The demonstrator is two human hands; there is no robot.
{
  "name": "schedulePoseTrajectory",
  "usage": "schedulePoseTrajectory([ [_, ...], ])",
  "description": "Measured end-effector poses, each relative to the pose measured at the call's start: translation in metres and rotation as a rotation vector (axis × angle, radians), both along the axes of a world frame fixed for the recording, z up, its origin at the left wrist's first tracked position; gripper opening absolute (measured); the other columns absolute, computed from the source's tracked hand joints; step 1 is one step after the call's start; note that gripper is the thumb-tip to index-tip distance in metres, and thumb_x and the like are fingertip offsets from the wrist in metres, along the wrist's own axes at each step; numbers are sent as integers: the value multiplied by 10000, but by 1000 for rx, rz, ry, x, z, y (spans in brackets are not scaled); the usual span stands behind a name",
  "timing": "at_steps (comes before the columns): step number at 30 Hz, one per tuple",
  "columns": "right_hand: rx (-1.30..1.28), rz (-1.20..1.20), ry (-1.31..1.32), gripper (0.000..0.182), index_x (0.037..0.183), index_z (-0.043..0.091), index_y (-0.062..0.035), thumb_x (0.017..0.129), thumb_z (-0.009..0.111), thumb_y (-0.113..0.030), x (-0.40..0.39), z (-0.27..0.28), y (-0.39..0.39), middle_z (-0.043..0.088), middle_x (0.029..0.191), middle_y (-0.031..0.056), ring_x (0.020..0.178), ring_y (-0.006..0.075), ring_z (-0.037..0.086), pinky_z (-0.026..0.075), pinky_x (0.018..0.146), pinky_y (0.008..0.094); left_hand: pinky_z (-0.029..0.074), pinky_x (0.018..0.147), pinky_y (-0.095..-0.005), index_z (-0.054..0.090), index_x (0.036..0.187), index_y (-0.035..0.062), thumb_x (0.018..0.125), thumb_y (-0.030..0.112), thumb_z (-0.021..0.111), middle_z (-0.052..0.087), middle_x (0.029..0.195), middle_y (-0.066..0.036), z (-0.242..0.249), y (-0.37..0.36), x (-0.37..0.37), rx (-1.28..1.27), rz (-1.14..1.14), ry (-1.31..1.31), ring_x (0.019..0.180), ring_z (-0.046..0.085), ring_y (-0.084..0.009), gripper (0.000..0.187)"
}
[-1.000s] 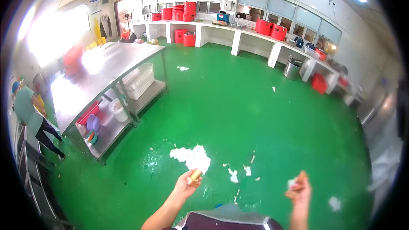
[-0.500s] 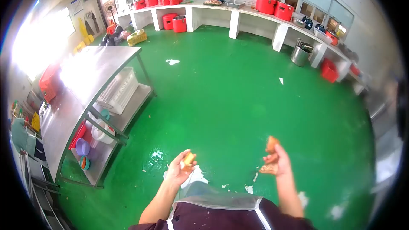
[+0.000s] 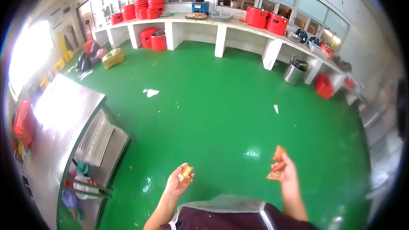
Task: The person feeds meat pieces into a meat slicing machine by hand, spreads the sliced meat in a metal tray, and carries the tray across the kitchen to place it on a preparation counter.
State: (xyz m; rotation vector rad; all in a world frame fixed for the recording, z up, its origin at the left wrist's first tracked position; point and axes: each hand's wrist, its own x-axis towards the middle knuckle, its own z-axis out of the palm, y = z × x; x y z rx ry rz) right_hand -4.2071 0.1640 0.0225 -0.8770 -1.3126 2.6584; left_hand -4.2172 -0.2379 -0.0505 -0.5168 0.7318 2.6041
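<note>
In the lower middle of the head view, my left hand (image 3: 178, 180) is closed round a small yellow-brown piece (image 3: 186, 171) that looks like food. To the right, my right hand (image 3: 287, 169) grips orange-brown pieces (image 3: 279, 153), one sticking up past the fingers and another (image 3: 275, 174) pointing left below it. Both hands are apart, held above the green floor (image 3: 213, 115) in front of my apron (image 3: 221, 204). What exactly the pieces are is too small to tell.
A steel table (image 3: 64, 115) with a lower shelf stands at left. Along the far wall runs a white counter (image 3: 200, 22) with red buckets (image 3: 257, 17). A steel pot (image 3: 294, 75) and red crate (image 3: 324, 85) stand at right. Bags (image 3: 113, 58) lie back left; white scraps (image 3: 151, 93) dot the floor.
The view has moved forward across the floor, and the steel table has slid left and down. Both hands keep their pieces and sit slightly lower in view.
</note>
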Motion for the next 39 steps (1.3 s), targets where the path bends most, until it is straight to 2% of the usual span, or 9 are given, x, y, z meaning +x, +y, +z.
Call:
schedulePoseTrajectory([
  [6, 24, -91, -13, 317, 1100, 492, -113, 820, 576, -236, -184, -32, 55, 574, 829, 75, 548, 158, 543, 510, 598, 343, 488, 569, -309, 537, 1050, 120, 874, 245, 505, 592, 944, -89, 4, 63, -237, -51, -79, 16, 731, 583, -226, 218],
  [12, 70, 335, 135, 455, 1222, 419, -73, 808, 578, -173, -424, -8, 14, 559, 860, 66, 559, 148, 556, 514, 612, 348, 498, 592, -308, 498, 1088, 119, 872, 240, 510, 582, 961, -86, 25, 91, -417, -130, -103, -38, 762, 588, -234, 248],
  [18, 278, 789, 342, 396, 1153, 490, -37, 769, 564, 24, -652, 24, -68, 549, 953, 83, 530, 101, 547, 492, 546, 224, 491, 534, -271, 491, 1157, 114, 902, 386, 431, 586, 1005, -102, 54, 88, -603, -256, -191, 11, 757, 599, -222, 378],
  [25, 1501, 810, 1199, 404, 1079, 559, -162, 703, 663, -55, -888, 28, -122, 549, 949, 19, 681, 147, 603, 508, 531, 254, 454, 529, -288, 483, 1173, 95, 865, 589, 333, 576, 983, -84, 52, 78, -841, 61, -503, 154, 781, 593, -218, 601],
  [27, 1626, 851, 1197, 415, 1049, 572, -169, 664, 687, -67, -950, 37, -121, 560, 960, 15, 715, 193, 611, 518, 568, 277, 433, 495, -275, 477, 1160, 93, 851, 613, 333, 571, 962, -80, 62, 82, -907, -46, -499, 153, 750, 583, -209, 622],
  [29, 1655, 844, 1188, 427, 1042, 574, -147, 649, 692, -31, -1018, 43, -117, 571, 967, 46, 721, 214, 609, 515, 595, 274, 422, 481, -271, 475, 1153, 90, 855, 607, 333, 569, 957, -81, 68, 89, -978, -196, -520, 186, 740, 577, -204, 614],
  [32, 1550, 784, 1047, 409, 1060, 564, -110, 679, 674, -7, -1109, 38, -106, 589, 962, 54, 696, 180, 615, 514, 593, 261, 428, 489, -270, 471, 1146, 78, 875, 565, 335, 569, 961, -84, 56, 96, -1078, -78, -528, 161, 760, 576, -203, 574],
  [36, 740, 624, 518, 402, 1161, 482, -46, 778, 597, -10, -1228, 11, -77, 567, 1007, 89, 645, 103, 586, 488, 523, 207, 476, 542, -265, 456, 1158, 73, 887, 458, 423, 562, 1014, -102, 42, 99, -1216, 138, -461, 174, 789, 584, -212, 472],
  [39, 586, 528, 433, 416, 1182, 448, -15, 786, 571, 16, -1328, 4, -50, 571, 990, 106, 588, 118, 572, 491, 512, 222, 510, 549, -227, 462, 1170, 75, 857, 335, 532, 536, 1084, -131, 34, 100, -1312, -57, -374, 292, 790, 595, -199, 413],
])
